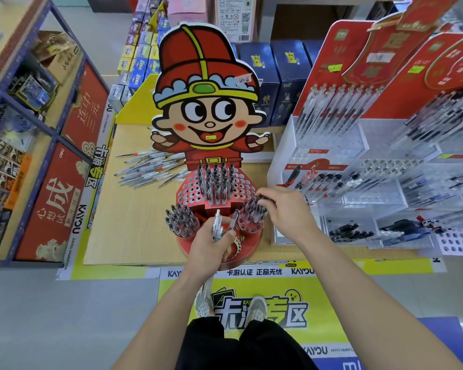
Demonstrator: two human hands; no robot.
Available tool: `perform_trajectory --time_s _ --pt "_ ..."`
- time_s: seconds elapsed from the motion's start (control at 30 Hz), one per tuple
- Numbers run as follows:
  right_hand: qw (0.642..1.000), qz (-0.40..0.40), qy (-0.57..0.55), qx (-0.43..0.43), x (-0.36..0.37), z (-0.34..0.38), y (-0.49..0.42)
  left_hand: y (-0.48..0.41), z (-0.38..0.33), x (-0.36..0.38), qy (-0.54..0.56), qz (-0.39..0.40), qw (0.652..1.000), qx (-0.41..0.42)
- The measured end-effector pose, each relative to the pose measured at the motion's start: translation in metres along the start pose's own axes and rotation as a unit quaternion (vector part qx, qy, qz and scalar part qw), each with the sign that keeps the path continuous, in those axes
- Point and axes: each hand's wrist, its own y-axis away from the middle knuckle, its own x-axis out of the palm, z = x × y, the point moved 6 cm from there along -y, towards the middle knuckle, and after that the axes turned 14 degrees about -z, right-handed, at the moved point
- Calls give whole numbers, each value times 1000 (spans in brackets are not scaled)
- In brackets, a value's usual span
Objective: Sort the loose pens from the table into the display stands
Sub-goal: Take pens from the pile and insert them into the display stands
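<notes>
A red cartoon-figure display stand [219, 252] stands on the wooden table [134, 220], its holed tiers partly filled with upright pens. My left hand [211, 245] grips a small bundle of clear pens [217, 224] just in front of the stand. My right hand [285, 210] pinches a dark pen [265, 196] over the stand's right cup [251, 218], among the pens standing there. The left cup [181, 221] is packed with pens. A heap of loose pens [150, 168] lies on the table behind and left of the stand.
Clear acrylic pen racks with red header cards [358, 161] crowd the right side. Dark blue boxes [275, 76] stand behind the stand. A blue metal shelf with red cartons [56, 182] runs along the left. My feet are on a yellow floor sticker [332, 295].
</notes>
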Motion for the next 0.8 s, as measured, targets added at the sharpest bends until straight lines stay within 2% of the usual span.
perform_trajectory --time_s 0.33,0.67,0.8 --pt "1000 -25 -12 5 -1 0 3 -2 0 3 -3 3 1000 4" --pt "999 45 8 -9 -1 -5 -3 -5 4 -1 3 -4 1000 -7" --pt "995 100 25 -14 4 -9 2 -6 4 -3 -2 -8 1000 -4"
